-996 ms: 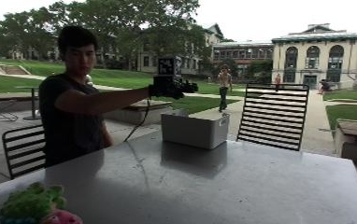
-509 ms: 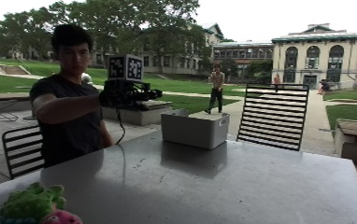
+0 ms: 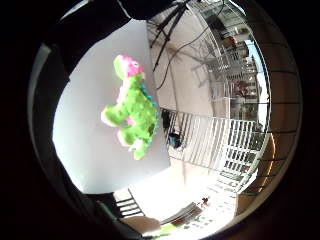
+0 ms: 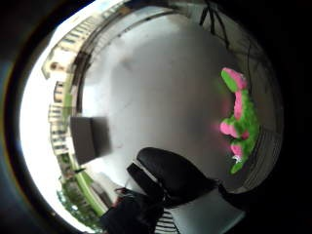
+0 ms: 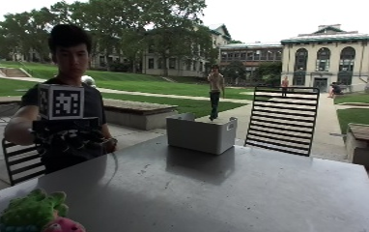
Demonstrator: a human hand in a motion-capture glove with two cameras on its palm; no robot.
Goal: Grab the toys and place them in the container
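Toy (image 5: 38,214): one plush, green with pink patches and a pink head, lying on the counter (image 5: 223,193) at its near corner in the outside view, only partly inside that picture's lower edge. The little finger side palm view shows the same toy (image 3: 131,111) lying on the pale counter (image 3: 85,150) close to an edge, nothing touching it; the thumb side palm view shows the toy (image 4: 239,119) on the grey counter (image 4: 156,92) near the counter's rim. Container (image 5: 201,132): a pale grey open-topped box standing upright on the counter toward the far side, well apart from the toy; what it holds cannot be told. In the thumb side palm view the container (image 4: 87,139) appears as a dark box on the counter, far across from the toy. Right hand (image 5: 69,140): gloved in black, held in the air above the counter's edge beside the person, between toy and container, touching neither. Fingers: the outside view shows only a dark mass under the glove's rig, so whether they are spread or curled cannot be told; a black rounded part of the glove (image 4: 175,173) fills the edge of the thumb side palm view. Surroundings: a black slatted chair (image 5: 281,121) behind the counter near the container; another chair (image 5: 21,162) behind the person.
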